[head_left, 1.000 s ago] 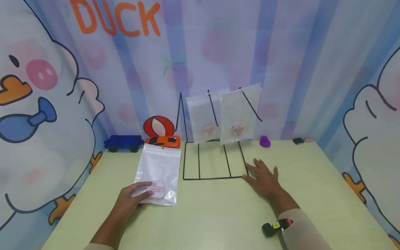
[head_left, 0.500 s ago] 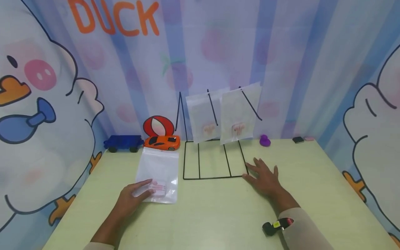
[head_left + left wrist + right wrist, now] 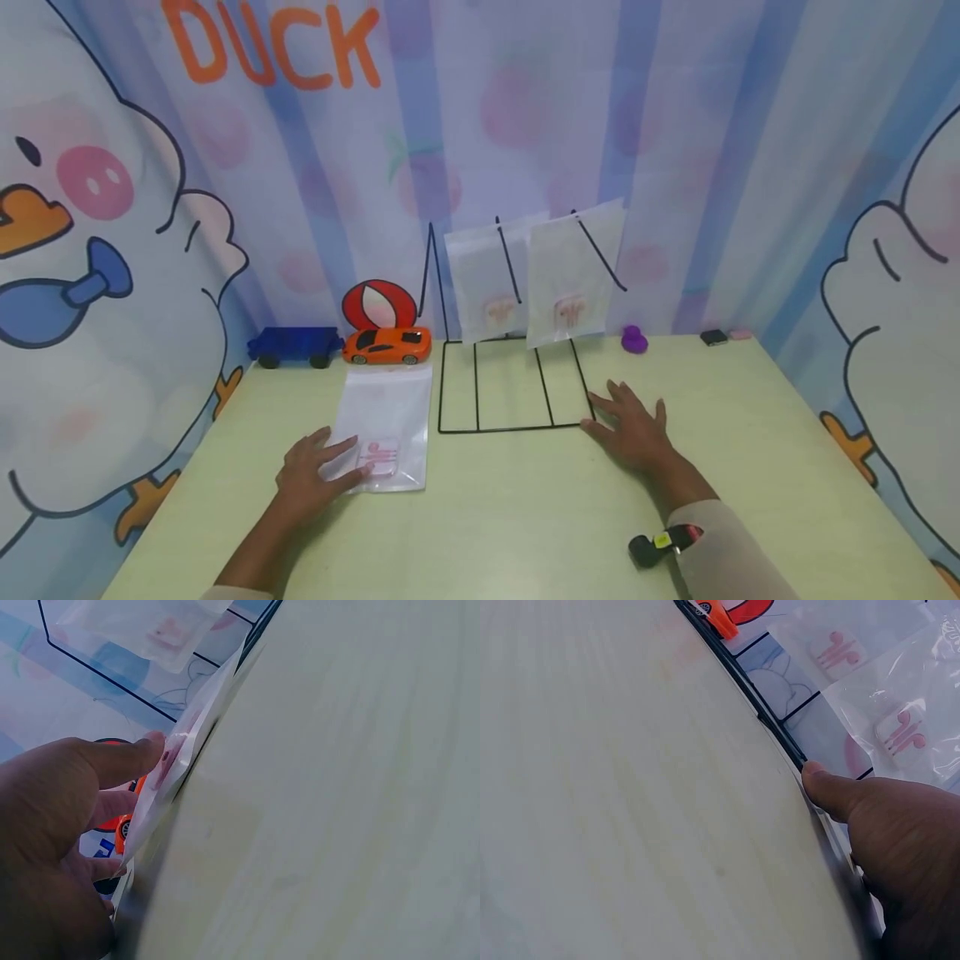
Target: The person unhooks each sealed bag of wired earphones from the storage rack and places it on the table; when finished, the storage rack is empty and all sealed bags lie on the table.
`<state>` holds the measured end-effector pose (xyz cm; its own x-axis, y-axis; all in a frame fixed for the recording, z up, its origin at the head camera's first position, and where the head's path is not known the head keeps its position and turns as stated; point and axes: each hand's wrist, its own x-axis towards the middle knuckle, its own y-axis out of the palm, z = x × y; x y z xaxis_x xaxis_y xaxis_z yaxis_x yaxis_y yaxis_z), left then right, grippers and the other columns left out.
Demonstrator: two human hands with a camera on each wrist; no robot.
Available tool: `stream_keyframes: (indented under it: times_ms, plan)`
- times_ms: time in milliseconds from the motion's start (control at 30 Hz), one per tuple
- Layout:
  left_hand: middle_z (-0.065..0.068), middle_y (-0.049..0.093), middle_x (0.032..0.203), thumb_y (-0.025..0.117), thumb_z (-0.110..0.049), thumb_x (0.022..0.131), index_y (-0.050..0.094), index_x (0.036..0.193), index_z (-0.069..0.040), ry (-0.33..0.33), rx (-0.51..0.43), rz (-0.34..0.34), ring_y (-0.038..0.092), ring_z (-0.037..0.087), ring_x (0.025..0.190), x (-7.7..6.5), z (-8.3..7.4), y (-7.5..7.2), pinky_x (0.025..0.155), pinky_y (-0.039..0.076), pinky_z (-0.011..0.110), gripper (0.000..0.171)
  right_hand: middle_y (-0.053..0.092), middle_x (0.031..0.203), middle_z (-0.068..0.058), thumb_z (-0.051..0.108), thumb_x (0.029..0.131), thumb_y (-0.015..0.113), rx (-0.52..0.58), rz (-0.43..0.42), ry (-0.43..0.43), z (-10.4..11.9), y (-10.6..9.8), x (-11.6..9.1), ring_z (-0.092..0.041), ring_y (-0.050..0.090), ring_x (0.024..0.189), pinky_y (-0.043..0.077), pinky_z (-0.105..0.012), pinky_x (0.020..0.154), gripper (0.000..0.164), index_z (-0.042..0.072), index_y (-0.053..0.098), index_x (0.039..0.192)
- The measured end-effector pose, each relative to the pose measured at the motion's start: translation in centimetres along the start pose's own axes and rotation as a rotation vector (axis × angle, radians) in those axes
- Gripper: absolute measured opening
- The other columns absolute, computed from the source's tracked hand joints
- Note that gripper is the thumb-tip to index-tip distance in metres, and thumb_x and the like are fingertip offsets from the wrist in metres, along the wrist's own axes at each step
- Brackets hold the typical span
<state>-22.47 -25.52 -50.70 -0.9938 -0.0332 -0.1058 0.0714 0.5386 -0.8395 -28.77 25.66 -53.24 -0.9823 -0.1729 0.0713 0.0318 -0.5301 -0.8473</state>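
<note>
A white zip bag [image 3: 390, 400] with a small square case of pink earphones [image 3: 378, 458] inside lies flat left of the black wire rack [image 3: 495, 430]. My left hand [image 3: 309, 477] is at the bag's lower left side, fingers spread and thumb tip over its edge by the case. In the left wrist view the thumb [image 3: 127, 761] is at the bag's near edge. My right hand [image 3: 633, 433] rests with spread fingers at the rack's front right corner; the thumb [image 3: 825, 784] touches the frame in the right wrist view. Two similar bags hang from the rack, one on the middle hook [image 3: 508, 260], one on the right.
Along the back stand a blue toy truck [image 3: 295, 346], an orange toy car [image 3: 387, 345] and a red and white ball shape [image 3: 381, 304]. A purple duck [image 3: 633, 340] and two small blocks, one black [image 3: 714, 337], one pink [image 3: 740, 335], sit right of the rack.
The bag has come down flat onto the table, uncovering the orange car. My left fingers have loosened and spread away from the case to the left. The right hand stays at the rack corner.
</note>
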Motion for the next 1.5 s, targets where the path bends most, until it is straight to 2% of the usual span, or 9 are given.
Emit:
stream_keyframes:
  times_ms: [267, 633, 933, 1100, 1267, 1367, 1500]
  plan:
    - [0.030, 0.022, 0.178, 0.078, -0.054, 0.096, 0.054, 0.161, -0.017, -0.006, -0.005, 0.021, 0.006, 0.062, 0.164, 0.7, 0.1, 0.6, 0.124, 0.011, 0.087, 0.079, 0.029, 0.179, -0.023, 0.054, 0.109, 0.058, -0.003, -0.022, -0.007, -0.1, -0.2, 0.0, -0.049, 0.016, 0.169, -0.012, -0.084, 0.125, 0.066, 0.016, 0.052, 0.163]
    - [0.031, 0.026, 0.176, 0.077, -0.054, 0.096, 0.055, 0.160, -0.017, -0.019, 0.007, 0.023, 0.008, 0.062, 0.163, 0.7, -0.6, 0.5, 0.125, 0.011, 0.086, 0.078, 0.029, 0.178, -0.024, 0.051, 0.109, 0.059, 0.010, -0.014, -0.001, 0.2, -0.3, -0.3, -0.049, 0.015, 0.169, -0.011, -0.084, 0.125, 0.064, 0.015, 0.053, 0.162]
    - [0.031, 0.023, 0.177, 0.078, -0.055, 0.095, 0.054, 0.161, -0.018, -0.058, 0.017, 0.031, 0.006, 0.062, 0.163, 0.7, -1.3, 0.1, 0.126, 0.009, 0.086, 0.080, 0.029, 0.179, -0.023, 0.050, 0.110, 0.060, 0.013, -0.006, 0.009, 0.6, -0.2, -0.5, -0.049, 0.015, 0.169, -0.011, -0.084, 0.125, 0.063, 0.015, 0.054, 0.162]
    - [0.032, 0.022, 0.177, 0.078, -0.054, 0.095, 0.052, 0.163, -0.017, -0.049, 0.062, 0.021, 0.006, 0.063, 0.163, 0.9, -1.8, -0.3, 0.127, 0.009, 0.085, 0.081, 0.029, 0.179, -0.022, 0.050, 0.109, 0.060, 0.013, -0.006, 0.009, 0.6, -0.2, -0.4, -0.048, 0.016, 0.169, -0.011, -0.084, 0.125, 0.063, 0.016, 0.054, 0.162]
    - [0.031, 0.025, 0.177, 0.077, -0.049, 0.097, 0.050, 0.164, -0.017, 0.022, 0.117, -0.030, 0.010, 0.062, 0.164, 1.9, -2.8, -0.9, 0.128, 0.012, 0.082, 0.079, 0.029, 0.179, -0.022, 0.049, 0.109, 0.060, 0.019, -0.012, 0.000, 0.4, -0.1, -0.3, -0.048, 0.016, 0.169, -0.011, -0.084, 0.125, 0.062, 0.016, 0.054, 0.161]
    - [0.028, 0.024, 0.178, 0.078, -0.049, 0.097, 0.048, 0.165, -0.018, 0.059, 0.077, -0.040, 0.012, 0.059, 0.165, 2.8, -4.1, -0.9, 0.129, 0.013, 0.081, 0.080, 0.030, 0.178, -0.023, 0.049, 0.109, 0.061, 0.017, -0.019, -0.006, 0.4, -0.1, -0.3, -0.049, 0.017, 0.169, -0.010, -0.085, 0.125, 0.062, 0.015, 0.055, 0.161]
    - [0.023, 0.020, 0.181, 0.080, -0.045, 0.097, 0.047, 0.166, -0.019, 0.087, -0.020, -0.025, 0.014, 0.055, 0.166, 4.2, -6.5, -0.7, 0.128, 0.021, 0.080, 0.081, 0.030, 0.178, -0.023, 0.050, 0.109, 0.060, 0.011, -0.018, 0.000, 0.2, -0.1, -0.4, -0.049, 0.017, 0.169, -0.010, -0.085, 0.125, 0.063, 0.015, 0.055, 0.161]
